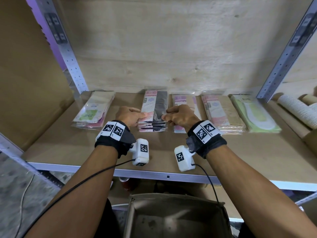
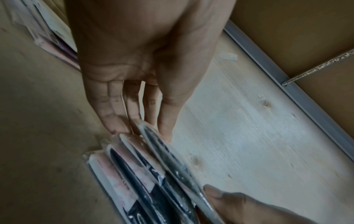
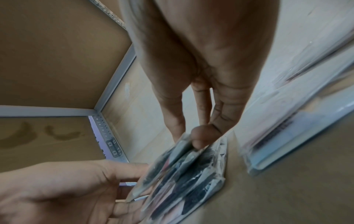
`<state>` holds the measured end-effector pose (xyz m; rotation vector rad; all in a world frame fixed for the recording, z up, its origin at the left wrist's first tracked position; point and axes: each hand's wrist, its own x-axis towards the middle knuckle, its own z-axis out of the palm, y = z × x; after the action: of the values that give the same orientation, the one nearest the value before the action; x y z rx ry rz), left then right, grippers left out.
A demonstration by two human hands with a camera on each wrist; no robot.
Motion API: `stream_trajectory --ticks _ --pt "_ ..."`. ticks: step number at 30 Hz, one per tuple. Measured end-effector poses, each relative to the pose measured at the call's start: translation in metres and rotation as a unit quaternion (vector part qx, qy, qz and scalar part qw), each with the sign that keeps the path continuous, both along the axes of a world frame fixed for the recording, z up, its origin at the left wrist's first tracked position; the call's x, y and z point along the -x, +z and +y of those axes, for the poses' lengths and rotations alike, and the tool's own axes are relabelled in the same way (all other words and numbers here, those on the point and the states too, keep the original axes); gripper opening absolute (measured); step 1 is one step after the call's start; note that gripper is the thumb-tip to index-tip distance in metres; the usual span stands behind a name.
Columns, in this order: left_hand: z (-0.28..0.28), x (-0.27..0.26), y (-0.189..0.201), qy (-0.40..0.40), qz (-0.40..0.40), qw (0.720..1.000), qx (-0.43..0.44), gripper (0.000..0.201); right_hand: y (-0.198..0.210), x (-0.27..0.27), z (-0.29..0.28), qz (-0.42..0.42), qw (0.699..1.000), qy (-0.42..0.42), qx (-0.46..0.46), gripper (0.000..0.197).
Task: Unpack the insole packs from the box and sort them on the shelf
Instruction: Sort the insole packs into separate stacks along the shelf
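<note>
Sorted: five stacks [image 1: 221, 114] lie on shelf [image 1: 68, 148].
Box [image 1: 175, 219]: looks empty.
Grip: your left hand [image 1: 127, 115] and right hand [image 1: 180, 115] pinch the top pack [image 1: 155, 107].
Left: settle it.

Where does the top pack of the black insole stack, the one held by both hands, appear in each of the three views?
Head: the top black insole pack lies at centre on the shelf, between both hands.
Left wrist: the pack's edge runs from centre to bottom right, under the left hand.
Right wrist: the pack is at lower centre, blurred, below the right hand.
Shared landmark: the stack of black packs beneath it.
</note>
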<state>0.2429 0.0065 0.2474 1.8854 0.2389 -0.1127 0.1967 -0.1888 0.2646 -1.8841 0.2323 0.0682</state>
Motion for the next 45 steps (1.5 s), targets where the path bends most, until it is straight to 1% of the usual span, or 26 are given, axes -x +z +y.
stream_trajectory --ticks 6,10,16,19,21,22,24,27,29,31,32,34,37,39,41,43,45 --pt "0.0 0.0 -0.001 0.001 0.004 1.0 0.009 0.031 0.0 0.001 0.002 0.013 1.0 -0.005 -0.014 0.025" --pt "0.0 -0.001 -0.001 -0.006 0.011 1.0 0.012 0.032 0.0 0.001 0.001 0.018 1.0 -0.005 -0.025 0.039" --pt "0.001 -0.001 -0.001 -0.007 0.008 1.0 0.004 0.029 0.001 0.0 0.001 0.023 0.999 -0.014 -0.026 0.046" --pt "0.007 -0.001 0.001 0.005 -0.003 1.0 -0.009 0.022 0.006 0.001 -0.002 0.011 1.0 -0.028 0.0 0.055" --pt "0.016 -0.002 0.006 0.017 -0.011 1.0 -0.019 0.028 0.012 0.001 -0.004 -0.017 0.998 -0.043 0.035 0.06" --pt "0.023 -0.004 0.009 0.029 -0.016 0.999 -0.019 0.032 0.016 0.001 -0.004 -0.035 0.996 -0.052 0.058 0.059" --pt "0.041 -0.008 0.017 0.061 -0.029 0.998 -0.012 0.033 0.024 0.001 0.001 -0.074 0.991 -0.067 0.089 0.052" --pt "0.073 -0.014 0.027 0.112 -0.054 0.992 -0.015 0.029 0.035 -0.004 0.024 -0.12 0.988 -0.067 0.074 0.033" --pt "0.096 -0.017 0.034 0.139 -0.064 0.988 -0.022 0.023 0.041 -0.011 0.047 -0.135 0.988 -0.047 0.065 0.02" --pt "0.121 -0.021 0.037 0.145 -0.076 0.986 -0.037 0.016 0.044 -0.019 0.075 -0.132 0.99 -0.013 0.053 0.013" --pt "0.134 -0.023 0.037 0.15 -0.085 0.984 -0.046 0.015 0.044 -0.024 0.089 -0.127 0.991 0.008 0.045 0.012" --pt "0.157 -0.023 0.034 0.154 -0.091 0.981 -0.068 0.023 0.043 -0.034 0.117 -0.101 0.993 0.05 0.027 0.01" --pt "0.18 -0.02 0.023 0.149 -0.06 0.983 -0.088 0.033 0.037 -0.046 0.154 -0.043 0.991 0.123 0.015 0.006" --pt "0.19 -0.015 0.019 0.128 -0.025 0.987 -0.094 0.036 0.029 -0.054 0.176 -0.009 0.986 0.164 0.014 0.011" --pt "0.199 -0.012 0.014 0.093 -0.002 0.989 -0.119 0.028 0.021 -0.062 0.195 0.025 0.984 0.179 -0.001 0.014" --pt "0.206 -0.012 0.011 0.054 -0.012 0.985 -0.164 0.015 0.012 -0.068 0.21 0.047 0.982 0.179 -0.032 0.018" --pt "0.208 -0.015 0.008 0.034 -0.02 0.983 -0.182 0.014 0.005 -0.073 0.221 0.058 0.982 0.168 -0.055 0.014"
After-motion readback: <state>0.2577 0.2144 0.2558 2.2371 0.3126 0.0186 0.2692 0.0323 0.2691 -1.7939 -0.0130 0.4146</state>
